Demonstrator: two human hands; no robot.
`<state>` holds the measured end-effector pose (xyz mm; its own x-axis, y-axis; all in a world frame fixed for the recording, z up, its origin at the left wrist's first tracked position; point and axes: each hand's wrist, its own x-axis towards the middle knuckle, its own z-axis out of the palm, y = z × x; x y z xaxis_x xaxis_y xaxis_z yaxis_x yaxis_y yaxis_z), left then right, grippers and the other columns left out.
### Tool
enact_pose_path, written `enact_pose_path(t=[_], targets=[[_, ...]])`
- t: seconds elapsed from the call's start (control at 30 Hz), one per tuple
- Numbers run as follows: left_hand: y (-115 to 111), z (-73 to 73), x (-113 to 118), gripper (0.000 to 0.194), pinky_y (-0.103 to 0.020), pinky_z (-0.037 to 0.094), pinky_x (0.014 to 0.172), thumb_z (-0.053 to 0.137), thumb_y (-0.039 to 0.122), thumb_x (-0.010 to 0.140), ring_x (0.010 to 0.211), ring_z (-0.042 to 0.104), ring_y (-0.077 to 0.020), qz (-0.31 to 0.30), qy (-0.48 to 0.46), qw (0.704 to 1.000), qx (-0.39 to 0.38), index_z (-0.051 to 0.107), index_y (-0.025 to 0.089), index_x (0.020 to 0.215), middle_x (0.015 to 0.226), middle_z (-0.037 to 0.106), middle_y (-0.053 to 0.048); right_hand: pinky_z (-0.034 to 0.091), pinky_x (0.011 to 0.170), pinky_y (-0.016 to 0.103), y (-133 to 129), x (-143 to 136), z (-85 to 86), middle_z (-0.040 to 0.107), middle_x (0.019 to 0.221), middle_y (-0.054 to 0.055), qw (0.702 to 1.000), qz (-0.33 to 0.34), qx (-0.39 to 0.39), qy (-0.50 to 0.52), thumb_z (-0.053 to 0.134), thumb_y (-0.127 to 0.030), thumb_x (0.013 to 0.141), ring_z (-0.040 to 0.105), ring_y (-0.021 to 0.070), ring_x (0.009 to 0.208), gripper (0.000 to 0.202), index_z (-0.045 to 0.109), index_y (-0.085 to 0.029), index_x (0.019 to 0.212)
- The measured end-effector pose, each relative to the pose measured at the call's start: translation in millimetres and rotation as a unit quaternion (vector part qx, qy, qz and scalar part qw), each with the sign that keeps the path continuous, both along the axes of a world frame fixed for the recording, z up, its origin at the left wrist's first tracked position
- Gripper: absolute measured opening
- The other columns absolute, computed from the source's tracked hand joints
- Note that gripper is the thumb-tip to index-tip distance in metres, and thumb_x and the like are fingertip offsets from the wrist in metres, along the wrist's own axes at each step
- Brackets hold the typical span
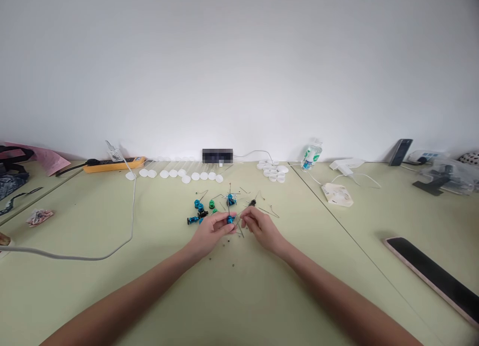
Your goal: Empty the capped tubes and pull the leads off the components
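While left hand (209, 232) gripped a round, shiny blue knob (230, 219), right hand (262, 228) grip was unclear. Smooth green table (239, 301) met white wall (239, 71).

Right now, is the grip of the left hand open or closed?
Closed: the left hand pinches a blue part, which shows within its grip.

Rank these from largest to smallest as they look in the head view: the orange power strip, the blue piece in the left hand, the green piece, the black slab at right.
1. Black slab, running off the frame
2. Orange power strip
3. Blue piece and green piece: too close to rank; the left hand partly covers the blue one.
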<state>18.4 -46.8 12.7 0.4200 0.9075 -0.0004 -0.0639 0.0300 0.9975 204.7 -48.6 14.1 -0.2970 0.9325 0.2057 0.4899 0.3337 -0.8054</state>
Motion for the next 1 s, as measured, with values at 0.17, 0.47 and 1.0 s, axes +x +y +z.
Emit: enact_pose_path(t=[0.17, 0.47, 1.0], targets=[[2.2, -8.2, 0.0, 0.032, -0.036, 0.048, 0.085, 0.063, 0.031, 0.072, 0.088, 0.060, -0.0178, -0.015, 0.005, 1.000, 0.020, 0.062, 0.015, 0.100, 0.091, 0.065, -0.005, 0.038, 0.053, 0.021, -6.7, -4.6, 4.1, 0.062, 0.072, 0.001, 0.994, 0.058, -0.070, 0.067, 0.040, -0.036, 0.087, 0.052, 0.0101, 0.056, 0.021, 0.052, -0.019, 0.083], [2.4, -12.2, 0.0, 0.033, -0.032, 0.052, 0.072, 0.060, 0.032, 0.074, 0.079, 0.058, -0.0162, -0.010, 0.042, 0.997, 0.070, 0.060, 0.016, 0.102, 0.093, 0.063, -0.007, 0.025, 0.039, 0.018, -7.0, -3.2, 4.9, 0.054, 0.064, 0.000, 0.984, 0.055, -0.135, 0.098, 0.048, -0.046, 0.080, 0.032, 0.0053, 0.041, 0.031, 0.060, -0.018, 0.086], [-2.7, -9.9, -1.8, 0.036, -0.028, 0.049, 0.068, 0.055, 0.037, 0.077, 0.078, 0.053, -0.0151, 0.006, 0.117, 0.980, 0.163, 0.061, 0.022, 0.109, 0.092, 0.054, -0.006, 0.028, 0.045, 0.018, -8.1, 3.8, 10.1, 0.043, 0.053, -0.004, 0.971, 0.088, -0.192, 0.114, 0.055, -0.045, 0.077, 0.038, 0.0075, 0.049, 0.030, 0.058, -0.015, 0.075]])
